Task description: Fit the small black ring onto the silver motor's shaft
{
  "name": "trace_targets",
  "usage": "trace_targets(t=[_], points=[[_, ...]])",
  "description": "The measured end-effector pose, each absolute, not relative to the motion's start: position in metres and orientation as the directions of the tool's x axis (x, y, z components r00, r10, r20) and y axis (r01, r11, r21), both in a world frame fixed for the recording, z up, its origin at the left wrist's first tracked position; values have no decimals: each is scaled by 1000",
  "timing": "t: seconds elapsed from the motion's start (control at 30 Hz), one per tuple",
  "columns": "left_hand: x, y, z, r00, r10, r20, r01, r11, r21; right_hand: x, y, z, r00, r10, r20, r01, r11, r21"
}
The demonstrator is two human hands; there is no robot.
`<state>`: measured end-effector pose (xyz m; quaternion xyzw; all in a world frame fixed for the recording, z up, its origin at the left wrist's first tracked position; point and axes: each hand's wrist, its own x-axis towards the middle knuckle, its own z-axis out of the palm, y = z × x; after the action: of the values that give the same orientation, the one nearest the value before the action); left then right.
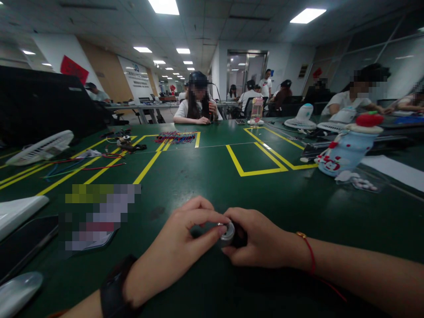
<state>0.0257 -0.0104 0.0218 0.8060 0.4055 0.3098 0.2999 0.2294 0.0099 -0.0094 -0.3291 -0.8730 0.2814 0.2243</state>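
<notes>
Just above the green table (185, 176), near its front edge, is a small round silver and black object (227, 233). My right hand (258, 238) is wrapped round its dark side, with a red string bracelet on the wrist. From the left, my left hand (179, 236) reaches to the silver end, thumb and index finger pinched at its top. Whether something small sits between those fingertips cannot be made out. A black band (115, 289) is on my left wrist.
Bundled wires (175, 138) and loose cables (82, 165) lie at the back left. A blue bottle (347, 148) and white fans (300, 118) stand at the right. A white mouse (20, 291) is at the front left. A person (197, 104) sits across the table.
</notes>
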Motion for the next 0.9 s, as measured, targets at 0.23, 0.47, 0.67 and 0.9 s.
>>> trace_targets(t=[0.23, 0.47, 0.67, 0.9], points=[[21, -14, 18, 446, 876, 184, 487, -410, 772, 230, 9, -7, -681, 704, 199, 448, 616, -648], [2, 1, 2, 305, 952, 25, 509, -185, 840, 232, 9, -5, -675, 716, 178, 451, 591, -669], [-6, 8, -2, 225, 974, -28, 458, -80, 885, 233, 8, -4, -674, 718, 171, 437, 575, -691], [-7, 6, -1, 243, 969, -37, 450, -79, 890, 233, 8, -3, -676, 721, 149, 435, 555, -709]])
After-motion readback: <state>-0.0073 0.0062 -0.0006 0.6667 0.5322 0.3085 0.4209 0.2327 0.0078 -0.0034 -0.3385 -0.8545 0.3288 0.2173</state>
